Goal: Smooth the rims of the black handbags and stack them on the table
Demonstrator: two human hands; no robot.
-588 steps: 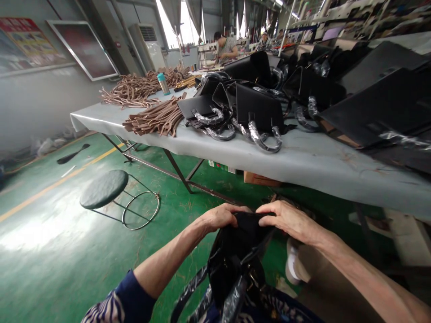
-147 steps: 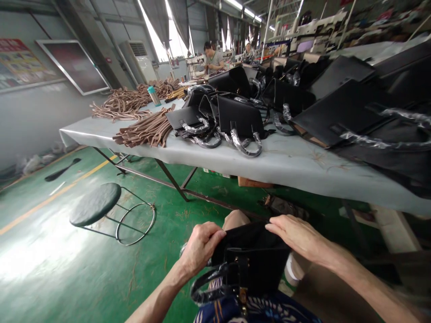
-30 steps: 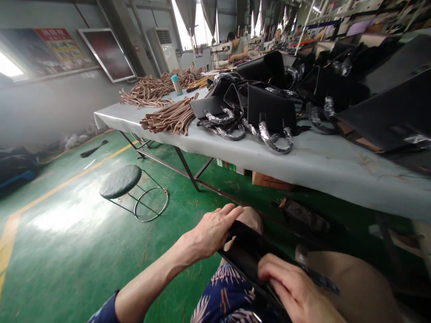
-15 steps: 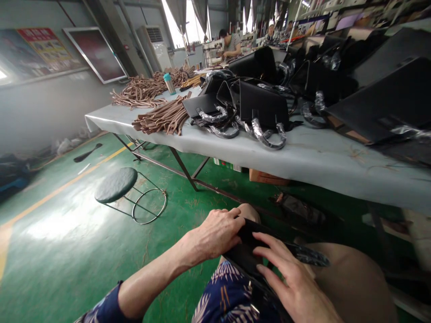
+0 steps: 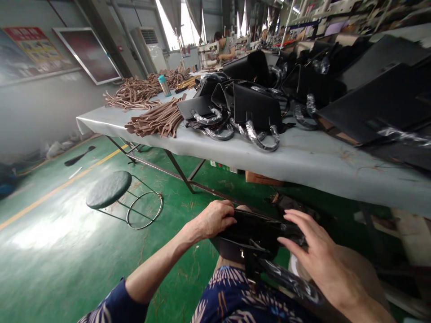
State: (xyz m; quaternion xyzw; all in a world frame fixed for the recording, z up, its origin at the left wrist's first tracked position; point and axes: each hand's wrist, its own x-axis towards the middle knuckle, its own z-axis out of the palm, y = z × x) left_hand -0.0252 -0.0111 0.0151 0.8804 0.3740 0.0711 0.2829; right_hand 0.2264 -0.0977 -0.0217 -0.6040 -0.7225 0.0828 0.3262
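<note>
A black handbag rests on my lap with its mouth open toward me, showing a dark inside. My left hand is closed on the bag's left end, thumb on the near side and fingers over the rim. At the other end is my right hand, thumb and fingers apart around the bag's right side; whether it presses on the bag I cannot tell. A plastic-wrapped handle hangs off the near side, by a strap with a metal fitting.
Ahead stands a long table with a pale cover. On it lie several black handbags with wrapped handles, bundles of brown strips and a teal-lidded bottle. A round stool is at left. A person sits farther back.
The bag's mouth has opened wide and its near side with the wrapped handle has come into view. My right hand has moved right, off the bag's middle. My left hand still holds the left end.
</note>
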